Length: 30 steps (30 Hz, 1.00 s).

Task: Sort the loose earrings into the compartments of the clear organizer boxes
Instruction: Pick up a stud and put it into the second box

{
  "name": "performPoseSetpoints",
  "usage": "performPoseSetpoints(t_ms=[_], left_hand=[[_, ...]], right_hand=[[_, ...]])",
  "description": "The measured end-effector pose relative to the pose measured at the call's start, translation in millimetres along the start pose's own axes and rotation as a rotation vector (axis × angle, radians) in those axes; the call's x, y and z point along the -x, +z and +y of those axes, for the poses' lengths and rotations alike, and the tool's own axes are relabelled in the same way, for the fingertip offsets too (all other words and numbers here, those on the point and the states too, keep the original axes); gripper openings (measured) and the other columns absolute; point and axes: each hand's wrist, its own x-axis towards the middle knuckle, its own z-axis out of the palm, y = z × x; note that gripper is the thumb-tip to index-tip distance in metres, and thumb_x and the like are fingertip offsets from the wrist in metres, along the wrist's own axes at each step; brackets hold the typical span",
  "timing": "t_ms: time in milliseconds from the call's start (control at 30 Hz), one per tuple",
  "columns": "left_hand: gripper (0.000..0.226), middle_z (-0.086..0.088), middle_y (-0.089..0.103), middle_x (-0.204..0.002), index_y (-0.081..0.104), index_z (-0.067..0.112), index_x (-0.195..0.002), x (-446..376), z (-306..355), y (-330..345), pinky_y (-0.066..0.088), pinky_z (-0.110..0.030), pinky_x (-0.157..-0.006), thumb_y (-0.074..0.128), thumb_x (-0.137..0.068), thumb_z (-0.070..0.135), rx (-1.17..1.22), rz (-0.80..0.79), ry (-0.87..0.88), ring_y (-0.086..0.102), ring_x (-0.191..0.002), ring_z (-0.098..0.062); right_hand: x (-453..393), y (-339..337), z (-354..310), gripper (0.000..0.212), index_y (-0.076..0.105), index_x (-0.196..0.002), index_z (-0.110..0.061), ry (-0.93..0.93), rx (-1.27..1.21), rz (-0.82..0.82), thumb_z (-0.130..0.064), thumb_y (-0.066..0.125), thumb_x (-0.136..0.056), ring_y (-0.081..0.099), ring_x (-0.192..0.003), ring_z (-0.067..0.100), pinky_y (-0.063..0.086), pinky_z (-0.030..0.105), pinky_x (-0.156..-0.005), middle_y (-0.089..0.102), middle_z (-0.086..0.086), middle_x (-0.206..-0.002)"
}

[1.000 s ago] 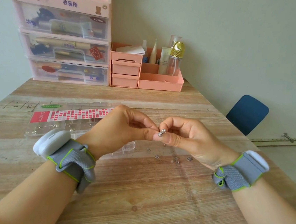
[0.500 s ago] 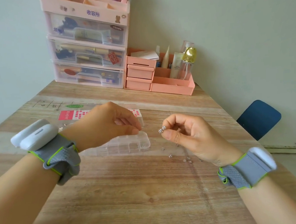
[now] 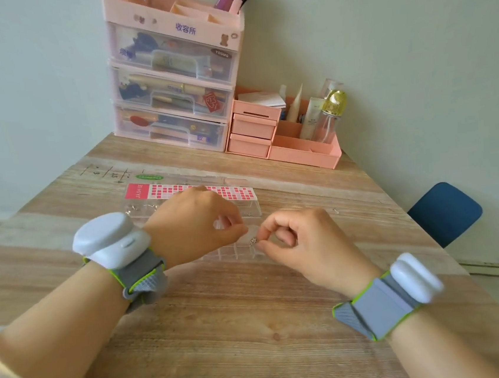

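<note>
Right hand [image 3: 303,244] pinches earring [image 3: 252,241] over the near clear box [image 3: 233,253], at 3 o'clock of left hand [image 3: 193,225]. Left fingers curled; whether they hold anything, can't tell.

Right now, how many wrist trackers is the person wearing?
2: one tracker on the left wrist, lying near the clear box; the other on the right wrist, nearer the table edge. None looks hidden.

Two hands, left hand [image 3: 196,225] and right hand [image 3: 306,244]; one earring [image 3: 253,241]; two clear organizer boxes [image 3: 252,210]; two grey wristbands [image 3: 140,271]; one blue chair [image 3: 444,213]
</note>
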Motion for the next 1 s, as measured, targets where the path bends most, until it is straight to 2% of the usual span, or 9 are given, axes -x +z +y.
performPoseSetpoints(t_ms=[133,267,367,433,567,633,800,900,1000], left_hand=[[0.019,0.012,0.07,-0.084,0.072,0.026,-0.088,-2.1,-2.5,2.4,0.033,-0.007,-0.06,0.057,-0.084,0.038,0.058,-0.001,-0.013,0.053,-0.063,0.006],[0.02,0.004,0.071,-0.087,0.073,0.021,-0.093,-1.6,-2.5,3.6,0.033,-0.002,-0.05,0.058,-0.086,0.032,0.121,-0.01,-0.007,0.046,-0.052,0.021],[0.019,0.001,0.072,-0.087,0.073,0.017,-0.093,-0.6,-0.1,3.8,0.032,0.0,-0.047,0.057,-0.087,0.027,0.153,-0.012,0.008,0.042,-0.046,0.024],[0.019,0.001,0.072,-0.087,0.074,0.018,-0.093,-0.3,-0.7,4.0,0.032,0.0,-0.047,0.058,-0.087,0.026,0.158,-0.006,0.01,0.043,-0.047,0.024],[0.018,0.004,0.072,-0.086,0.074,0.02,-0.092,-0.6,-3.5,5.7,0.033,0.001,-0.05,0.058,-0.086,0.027,0.164,0.001,0.006,0.046,-0.054,0.024],[0.018,0.003,0.072,-0.086,0.074,0.019,-0.091,-0.2,-4.0,6.0,0.033,0.001,-0.051,0.059,-0.086,0.027,0.169,0.006,0.011,0.046,-0.055,0.024],[0.019,0.005,0.072,-0.085,0.074,0.019,-0.09,-0.1,-6.1,7.5,0.034,0.001,-0.053,0.061,-0.084,0.03,0.184,0.016,0.008,0.049,-0.059,0.022],[0.018,0.007,0.072,-0.084,0.074,0.02,-0.09,-0.4,-7.2,8.4,0.036,0.001,-0.056,0.061,-0.084,0.032,0.193,0.019,-0.001,0.051,-0.063,0.021],[0.018,0.01,0.071,-0.084,0.074,0.024,-0.091,-0.4,-7.3,7.8,0.039,0.0,-0.059,0.061,-0.083,0.033,0.188,0.014,-0.01,0.055,-0.064,0.014]], right_hand=[[-2.5,6.8,-6.6,0.007,0.064,-0.068,-0.028,-0.109,0.155,0.063,-0.029,0.068,-0.073,0.038,-0.056,0.006,0.042,0.031,-0.06,0.026,-0.014,-0.04],[-4.5,7.1,-16.9,0.003,0.066,-0.066,-0.028,-0.192,0.247,0.051,-0.029,0.067,-0.069,0.034,-0.051,0.004,0.039,0.027,-0.058,0.012,-0.021,-0.043],[-8.4,6.9,-20.1,0.003,0.068,-0.066,-0.029,-0.196,0.293,0.014,-0.03,0.066,-0.068,0.047,-0.044,0.011,0.044,0.028,-0.058,0.031,-0.017,-0.041],[-12.1,5.7,-22.5,0.006,0.07,-0.068,-0.029,-0.203,0.331,0.003,-0.031,0.065,-0.071,0.055,-0.047,0.019,0.039,0.025,-0.058,0.049,-0.009,-0.045],[-16.6,-5.6,-28.0,0.018,0.068,-0.1,-0.035,-0.156,0.355,-0.154,-0.039,0.055,-0.089,0.059,-0.082,0.021,0.029,0.025,-0.07,0.062,-0.005,-0.075],[-16.2,-7.9,-29.3,0.022,0.066,-0.106,-0.037,-0.151,0.364,-0.188,-0.04,0.05,-0.092,0.058,-0.087,0.019,0.031,0.025,-0.072,0.064,-0.007,-0.081],[-9.2,-7.8,-24.0,0.026,0.067,-0.107,-0.037,-0.079,0.34,-0.253,-0.032,0.046,-0.092,0.046,-0.068,0.013,0.036,0.024,-0.071,0.036,-0.014,-0.052],[-4.8,-10.3,-20.8,0.026,0.068,-0.102,-0.036,-0.012,0.293,-0.218,-0.028,0.047,-0.089,0.042,-0.056,0.007,0.043,0.024,-0.063,0.036,-0.013,-0.045],[-3.6,-9.6,-21.5,0.021,0.068,-0.096,-0.036,0.003,0.235,-0.186,-0.026,0.051,-0.088,0.046,-0.05,0.007,0.041,0.023,-0.056,0.043,-0.009,-0.044]])
